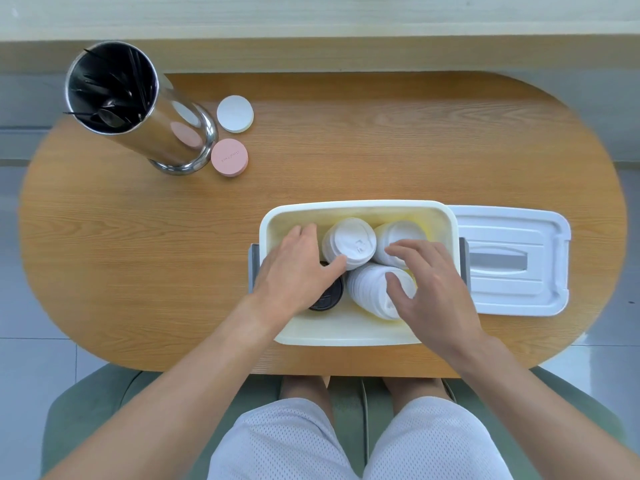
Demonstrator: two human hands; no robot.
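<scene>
Wooden table (138, 237), cream bin (346, 338) of white lid stacks (349, 242); left hand (294, 271) and right hand (436, 289) apart, fingers loose, resting on stacks, gripping nothing.

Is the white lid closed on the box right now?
No, the lid lies flat on the table, to the right of the open box.

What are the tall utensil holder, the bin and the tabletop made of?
Utensil holder: probably polished steel, mirror finish; it reflects the pink disc beside it.
Bin: likely moulded plastic, cream, smooth, low gloss, rounded rim.
Tabletop: wood grain, satin sheen; solid wood or laminate, cannot tell.
</scene>
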